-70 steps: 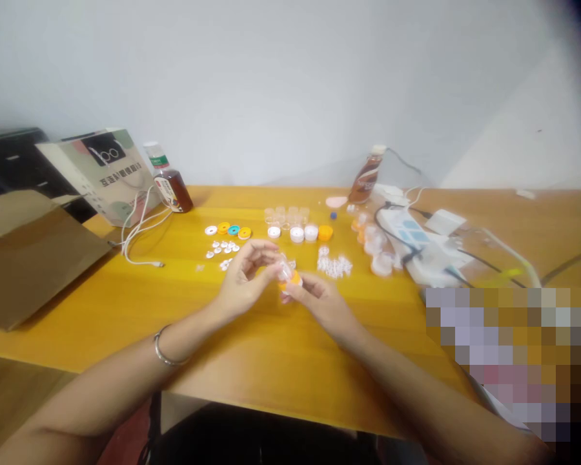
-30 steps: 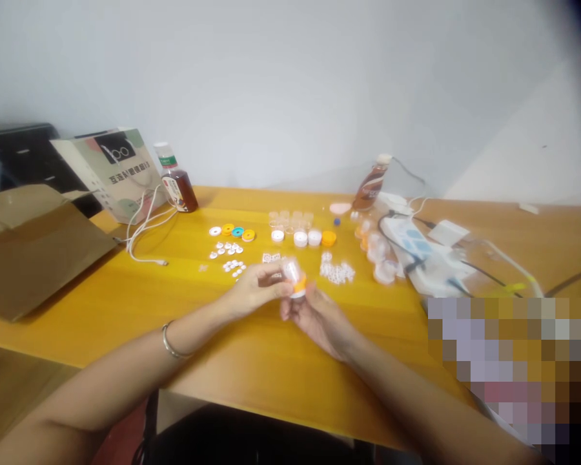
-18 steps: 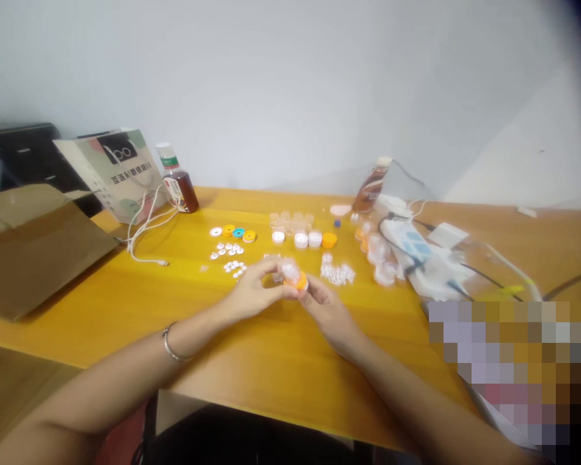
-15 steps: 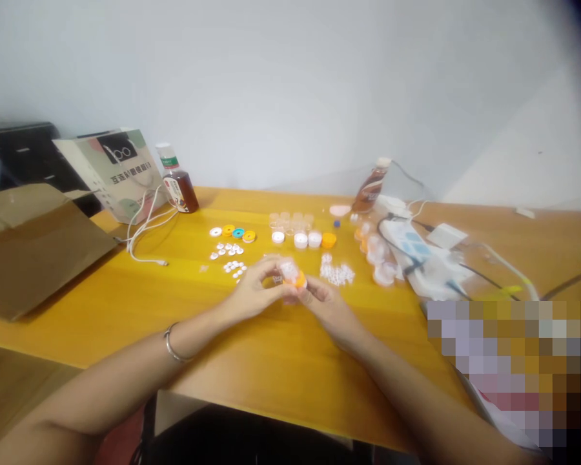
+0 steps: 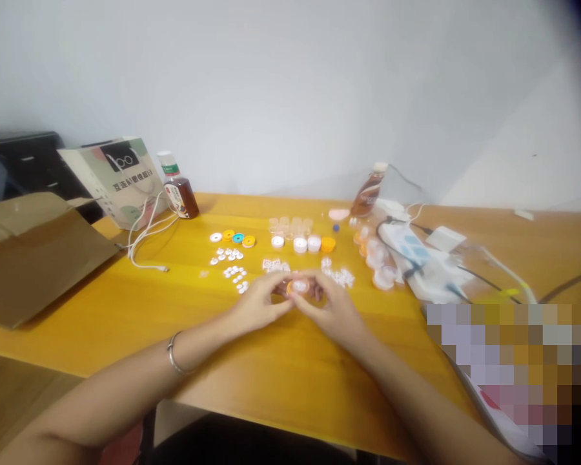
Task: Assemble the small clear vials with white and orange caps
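Note:
Between my two hands is a small round orange-and-white container (image 5: pixel 299 287), its pale round face turned toward me. My left hand (image 5: pixel 264 302) grips it from the left with thumb and fingers. From the right, my right hand (image 5: pixel 333 309) closes on it as well, thumb at the near edge. Just beyond lie small white pieces (image 5: pixel 339 278) and another white cluster (image 5: pixel 275 265). To the left are white discs (image 5: pixel 235 274) and white stemmed pieces (image 5: pixel 226 254). Behind them stand white round caps (image 5: pixel 300 245), an orange cap (image 5: pixel 328 244) and coloured rings (image 5: pixel 238 238).
Clear cups (image 5: pixel 290 226) stand farther back. At right, a row of clear-and-orange containers (image 5: pixel 375 252) borders a power strip (image 5: pixel 411 255) with cables. Two drink bottles (image 5: pixel 181 194), a paper bag (image 5: pixel 126 184) and a cardboard box (image 5: pixel 43 258) stand around the wooden table (image 5: pixel 281 374).
The container has been turned between my hands, so its pale face shows more fully. My right fingers have come up around its far side. The view has shifted slightly.

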Demonstrator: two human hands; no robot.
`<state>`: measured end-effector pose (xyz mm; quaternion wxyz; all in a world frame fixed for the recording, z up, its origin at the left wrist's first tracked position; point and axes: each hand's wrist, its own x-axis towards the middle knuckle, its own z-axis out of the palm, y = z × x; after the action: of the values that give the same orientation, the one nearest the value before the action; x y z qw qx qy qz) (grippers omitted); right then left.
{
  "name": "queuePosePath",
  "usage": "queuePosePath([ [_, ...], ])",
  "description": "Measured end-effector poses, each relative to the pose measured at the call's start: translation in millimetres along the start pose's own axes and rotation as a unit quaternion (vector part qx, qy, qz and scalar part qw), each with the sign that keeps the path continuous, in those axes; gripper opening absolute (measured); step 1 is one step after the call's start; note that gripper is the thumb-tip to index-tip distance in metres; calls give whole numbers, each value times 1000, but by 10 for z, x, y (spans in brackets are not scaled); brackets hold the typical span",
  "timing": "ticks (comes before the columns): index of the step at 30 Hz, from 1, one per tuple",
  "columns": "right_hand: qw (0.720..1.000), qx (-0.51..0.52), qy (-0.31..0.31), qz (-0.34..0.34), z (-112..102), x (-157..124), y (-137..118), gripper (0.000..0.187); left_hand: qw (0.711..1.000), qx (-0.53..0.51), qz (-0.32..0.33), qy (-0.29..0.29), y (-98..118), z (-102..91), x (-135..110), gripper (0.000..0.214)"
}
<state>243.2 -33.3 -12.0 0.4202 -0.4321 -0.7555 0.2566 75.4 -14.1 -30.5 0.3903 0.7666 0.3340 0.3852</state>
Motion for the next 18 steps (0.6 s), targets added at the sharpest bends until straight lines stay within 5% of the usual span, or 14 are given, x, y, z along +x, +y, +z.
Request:
queuePosePath([
  [4, 996, 20, 51, 75, -74, 101, 18, 15, 997, -41, -33, 52, 43, 36, -13, 57],
  [7, 986, -5, 118, 121, -231, 262, 95, 19, 997, -15, -24, 75, 110, 12, -10, 51],
  [13, 950, -155, 200, 183, -602, 639, 315, 24, 995, -35, -56, 75, 110, -9, 13, 36],
  [18, 903, -315, 183, 227, -865, 1001, 606, 25, 995, -29, -73, 59, 123, -5, -6, 36],
])
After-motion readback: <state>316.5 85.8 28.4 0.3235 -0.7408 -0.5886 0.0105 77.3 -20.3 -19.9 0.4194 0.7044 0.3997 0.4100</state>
